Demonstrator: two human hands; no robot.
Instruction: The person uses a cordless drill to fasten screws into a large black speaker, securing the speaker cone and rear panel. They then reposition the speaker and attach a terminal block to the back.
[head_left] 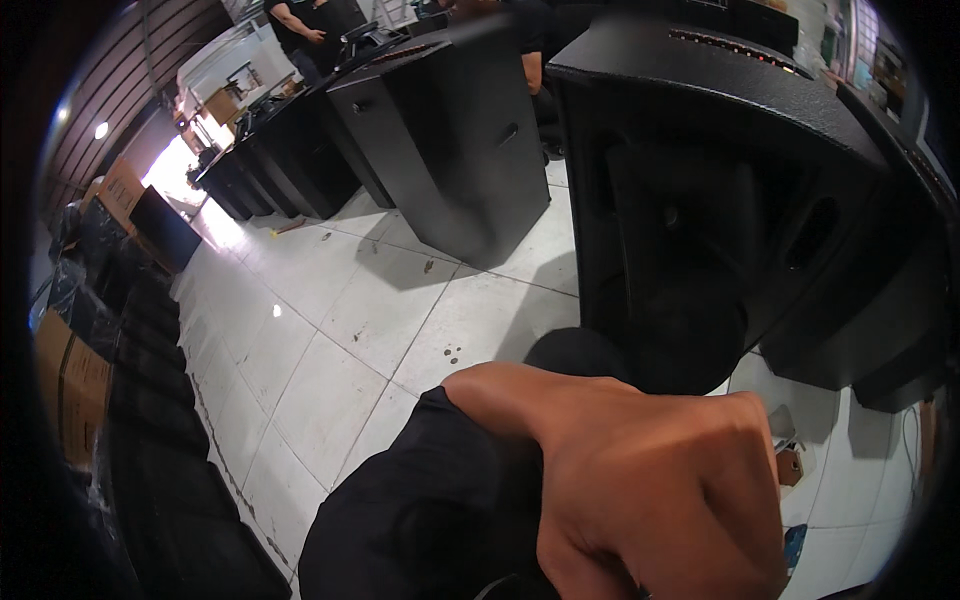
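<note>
Very close to the camera, a bent bare arm with what seems to be my left hand (660, 490) fills the lower middle. It comes out of black cloth (400, 500) at the lower left. Its fingers run out of the lower edge, so whether they hold anything is hidden. Just beyond the arm stands a large black speaker cabinet (690, 170), its front recess facing me. At its foot a rounded black shape (575, 350) shows, too dark to make out. I cannot see my right hand.
Another black cabinet (460, 150) stands tilted in view farther off, with more black cabinets (300, 150) behind. Dark boxes (160, 450) and cardboard cartons (75, 390) line the left. White floor tiles (330, 320) lie between. A co-worker's arm (300, 25) shows at the back.
</note>
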